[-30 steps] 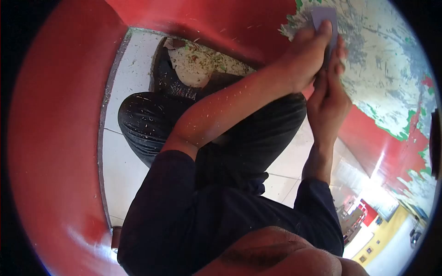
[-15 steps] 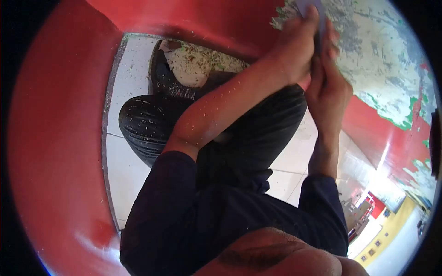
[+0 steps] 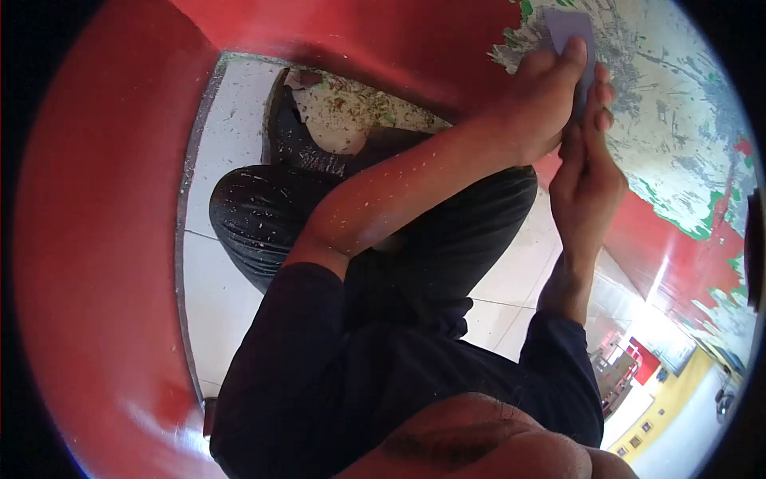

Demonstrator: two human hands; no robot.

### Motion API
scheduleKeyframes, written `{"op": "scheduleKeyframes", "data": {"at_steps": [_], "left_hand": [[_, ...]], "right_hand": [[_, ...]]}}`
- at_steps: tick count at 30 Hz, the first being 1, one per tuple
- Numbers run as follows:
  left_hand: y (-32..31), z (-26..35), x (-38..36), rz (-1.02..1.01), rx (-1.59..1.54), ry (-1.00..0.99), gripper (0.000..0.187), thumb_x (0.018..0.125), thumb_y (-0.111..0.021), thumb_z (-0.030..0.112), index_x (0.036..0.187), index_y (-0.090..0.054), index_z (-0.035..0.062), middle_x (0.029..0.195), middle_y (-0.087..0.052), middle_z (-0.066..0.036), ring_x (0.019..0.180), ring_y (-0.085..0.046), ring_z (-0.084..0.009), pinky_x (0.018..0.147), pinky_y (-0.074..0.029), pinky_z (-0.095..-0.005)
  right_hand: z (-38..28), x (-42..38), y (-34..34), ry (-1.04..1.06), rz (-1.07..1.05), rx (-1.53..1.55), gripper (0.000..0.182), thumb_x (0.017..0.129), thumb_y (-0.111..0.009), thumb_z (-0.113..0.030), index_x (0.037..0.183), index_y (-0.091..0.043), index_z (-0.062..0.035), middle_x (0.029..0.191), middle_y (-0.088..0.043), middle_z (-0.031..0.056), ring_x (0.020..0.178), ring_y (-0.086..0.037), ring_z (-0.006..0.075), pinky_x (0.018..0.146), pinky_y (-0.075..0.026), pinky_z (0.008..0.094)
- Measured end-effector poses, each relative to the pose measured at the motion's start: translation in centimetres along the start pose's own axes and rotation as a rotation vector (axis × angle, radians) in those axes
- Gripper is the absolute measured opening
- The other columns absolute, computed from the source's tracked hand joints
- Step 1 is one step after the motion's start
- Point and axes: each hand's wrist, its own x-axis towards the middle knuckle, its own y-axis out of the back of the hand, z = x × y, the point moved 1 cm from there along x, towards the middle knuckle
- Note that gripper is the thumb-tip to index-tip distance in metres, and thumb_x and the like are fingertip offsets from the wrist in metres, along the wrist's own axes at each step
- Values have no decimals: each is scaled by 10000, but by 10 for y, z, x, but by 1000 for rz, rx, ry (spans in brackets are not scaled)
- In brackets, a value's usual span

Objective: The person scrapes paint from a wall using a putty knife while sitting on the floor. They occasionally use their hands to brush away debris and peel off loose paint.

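A paint scraper (image 3: 570, 25) with a flat grey blade lies against the wall at the upper right, over a patch where the red paint is gone. My left hand (image 3: 550, 88) is closed round it, the thumb pressed along the blade. Just below and to the right, my right hand (image 3: 592, 164) also grips the scraper, its fingertips showing beside the blade. Its handle is mostly hidden by both hands. The bared wall patch (image 3: 662, 104) is whitish and grey, with green paint at its ragged edges.
Red walls (image 3: 104, 215) stand to the left and ahead. Paint flakes (image 3: 351, 100) litter the floor by the wall and speckle my dark trousers (image 3: 263, 207) and forearm. White floor tiles (image 3: 219, 263) lie around my folded legs. A bright room with a yellow wall (image 3: 658, 419) shows at lower right.
Both hands and the scraper have shifted to the right and slightly down along the wall. More of the grey blade is visible now.
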Motion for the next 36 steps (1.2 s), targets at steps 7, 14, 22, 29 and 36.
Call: {"op": "scheduleKeyframes", "data": {"at_steps": [7, 14, 22, 29, 36], "left_hand": [[3, 3, 2, -86, -5, 53, 392, 1032, -333, 388, 924, -474, 39, 748, -538, -86, 623, -548, -211, 599, -502, -347], [1, -3, 5, -35, -142, 96, 376, 988, -433, 468, 931, -514, 106, 791, -548, -44, 687, -564, -180, 606, -492, -284], [-2, -10, 7, -76, -118, 115, 393, 987, -419, 485, 913, -502, 108, 794, -546, -36, 691, -557, -163, 622, -490, -288], [2, -7, 6, -40, -144, 10, 393, 1030, -336, 394, 921, -485, 47, 728, -547, -97, 615, -559, -230, 606, -503, -348], [0, -15, 3, -180, -330, 10, 378, 1003, -407, 437, 925, -510, 82, 777, -552, -68, 683, -562, -199, 639, -497, -322]], "right_hand": [[-4, -5, 9, -37, -100, -54, 317, 918, -512, -14, 1224, -595, -4, 1007, -685, 192, 839, -708, 229, 720, -526, 321], [1, -8, 24, -18, -77, -53, 223, 862, -557, -22, 1062, -652, -53, 877, -652, 212, 779, -640, 384, 649, -509, 411], [0, -8, 23, -14, -59, -26, 269, 853, -559, -7, 1098, -655, -65, 853, -664, 189, 782, -653, 379, 673, -520, 394], [-7, -4, 27, -28, -78, -49, 201, 863, -584, -46, 1046, -664, -66, 810, -648, 188, 740, -650, 368, 629, -508, 388], [-11, -4, 40, -152, -201, -172, 238, 903, -583, -54, 1130, -648, -25, 1006, -681, 179, 934, -685, 287, 734, -528, 320]]}}
